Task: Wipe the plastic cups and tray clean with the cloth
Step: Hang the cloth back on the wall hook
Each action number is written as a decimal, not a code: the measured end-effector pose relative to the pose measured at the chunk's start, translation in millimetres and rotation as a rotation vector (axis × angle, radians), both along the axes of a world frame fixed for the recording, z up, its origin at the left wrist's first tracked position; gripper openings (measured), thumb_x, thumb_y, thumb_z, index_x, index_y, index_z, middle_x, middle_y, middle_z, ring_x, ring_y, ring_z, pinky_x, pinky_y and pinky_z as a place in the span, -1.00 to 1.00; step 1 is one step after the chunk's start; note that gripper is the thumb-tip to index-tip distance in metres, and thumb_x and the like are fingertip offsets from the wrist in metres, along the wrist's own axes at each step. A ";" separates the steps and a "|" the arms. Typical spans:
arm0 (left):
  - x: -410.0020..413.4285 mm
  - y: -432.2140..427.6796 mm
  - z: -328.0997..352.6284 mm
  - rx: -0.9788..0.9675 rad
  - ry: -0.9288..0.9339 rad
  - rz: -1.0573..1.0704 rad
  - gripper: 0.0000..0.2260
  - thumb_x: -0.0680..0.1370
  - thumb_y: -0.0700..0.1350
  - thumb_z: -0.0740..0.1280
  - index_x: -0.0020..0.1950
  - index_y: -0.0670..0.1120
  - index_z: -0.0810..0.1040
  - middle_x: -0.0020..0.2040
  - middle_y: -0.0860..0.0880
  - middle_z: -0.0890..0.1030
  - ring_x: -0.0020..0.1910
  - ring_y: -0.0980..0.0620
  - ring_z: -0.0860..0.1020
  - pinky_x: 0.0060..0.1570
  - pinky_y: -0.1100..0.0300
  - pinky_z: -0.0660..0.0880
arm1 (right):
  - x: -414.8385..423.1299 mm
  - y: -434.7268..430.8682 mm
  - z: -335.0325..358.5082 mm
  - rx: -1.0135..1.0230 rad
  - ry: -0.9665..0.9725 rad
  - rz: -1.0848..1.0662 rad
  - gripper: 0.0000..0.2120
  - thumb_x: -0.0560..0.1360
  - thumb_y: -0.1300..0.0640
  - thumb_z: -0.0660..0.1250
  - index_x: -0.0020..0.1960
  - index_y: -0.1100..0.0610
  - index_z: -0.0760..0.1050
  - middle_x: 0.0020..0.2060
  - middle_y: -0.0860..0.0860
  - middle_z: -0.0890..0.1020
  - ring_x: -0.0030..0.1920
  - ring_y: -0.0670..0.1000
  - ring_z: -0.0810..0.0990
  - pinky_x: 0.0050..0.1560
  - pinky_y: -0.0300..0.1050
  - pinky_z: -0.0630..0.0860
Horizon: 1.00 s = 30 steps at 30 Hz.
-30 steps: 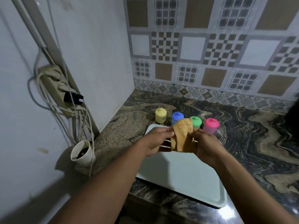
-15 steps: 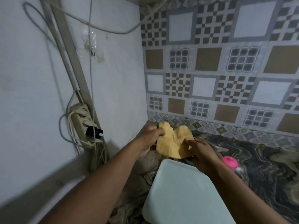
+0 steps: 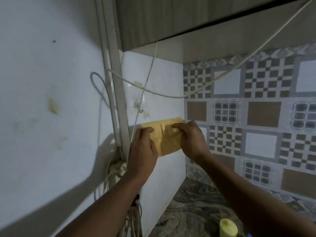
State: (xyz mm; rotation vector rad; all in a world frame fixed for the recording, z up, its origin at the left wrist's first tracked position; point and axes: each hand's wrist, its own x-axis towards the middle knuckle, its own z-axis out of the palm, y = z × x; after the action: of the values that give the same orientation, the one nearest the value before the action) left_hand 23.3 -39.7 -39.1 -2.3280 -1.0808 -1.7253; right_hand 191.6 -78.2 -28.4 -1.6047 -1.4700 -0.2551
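A yellow cloth [image 3: 168,141] is stretched out in the air in front of the white side wall, raised well above the counter. My left hand [image 3: 143,151] grips its left edge and my right hand [image 3: 191,139] pinches its upper right part. Only one cup shows: a yellow plastic cup [image 3: 228,227] stands upside down on the marbled counter at the bottom edge. The tray and the other cups are out of view.
A small hook [image 3: 141,109] is fixed on the white wall just above the cloth. White cables [image 3: 153,92] run across the wall, and a power strip [image 3: 118,170] hangs at lower left. A cabinet underside [image 3: 171,28] is overhead. Patterned tiles [image 3: 256,117] cover the back wall.
Both hands have lifted the cloth up from above the tray to wall height and spread it wider. The view has tilted up, so the tray and most cups have left the frame.
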 end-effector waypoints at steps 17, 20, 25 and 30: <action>-15.2 26.3 36.7 -0.139 0.011 0.124 -0.78 0.60 -0.17 0.25 0.21 -0.16 0.54 0.03 -0.08 0.54 -0.06 0.06 0.50 -0.12 0.27 0.37 | -51.7 80.9 30.0 -0.063 0.461 0.453 -0.65 0.53 0.30 0.13 -0.02 0.07 0.68 -0.15 -0.02 0.69 -0.14 -0.05 0.61 -0.09 -0.07 0.60; -5.2 21.6 25.8 -0.214 -0.061 0.078 -0.81 0.60 -0.16 0.26 0.17 -0.17 0.54 -0.06 -0.04 0.52 -0.10 0.01 0.55 -0.15 0.21 0.42 | -54.8 70.2 14.3 -0.179 0.619 0.470 -0.68 0.60 0.25 0.14 -0.01 0.06 0.67 -0.10 0.07 0.69 -0.06 0.09 0.65 -0.04 -0.01 0.65; 2.4 9.8 -4.1 -0.306 -0.079 0.047 -0.71 0.61 -0.12 0.27 0.34 -0.08 0.48 0.06 -0.07 0.60 0.03 -0.03 0.59 -0.08 0.24 0.40 | -38.2 46.9 -21.2 -0.350 0.609 0.379 -0.66 0.53 0.27 0.15 0.08 0.06 0.66 0.05 0.24 0.65 -0.15 0.03 0.57 -0.21 -0.10 0.51; 14.8 -8.0 -35.8 -0.395 0.004 0.138 -0.71 0.56 -0.03 0.27 0.28 0.01 0.49 0.06 -0.02 0.61 0.04 -0.08 0.59 -0.08 0.05 0.54 | -3.7 4.8 -44.1 -0.424 0.658 0.267 -0.71 0.58 0.29 0.17 0.11 0.13 0.64 -0.09 0.11 0.64 -0.21 -0.01 0.55 -0.27 -0.12 0.45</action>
State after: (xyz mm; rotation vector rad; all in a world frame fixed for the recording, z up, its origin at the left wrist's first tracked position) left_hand 38.1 -47.7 -74.8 -2.3865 -1.6695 -1.5745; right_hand 187.8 -73.3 -72.5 -1.5702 -1.2297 0.7181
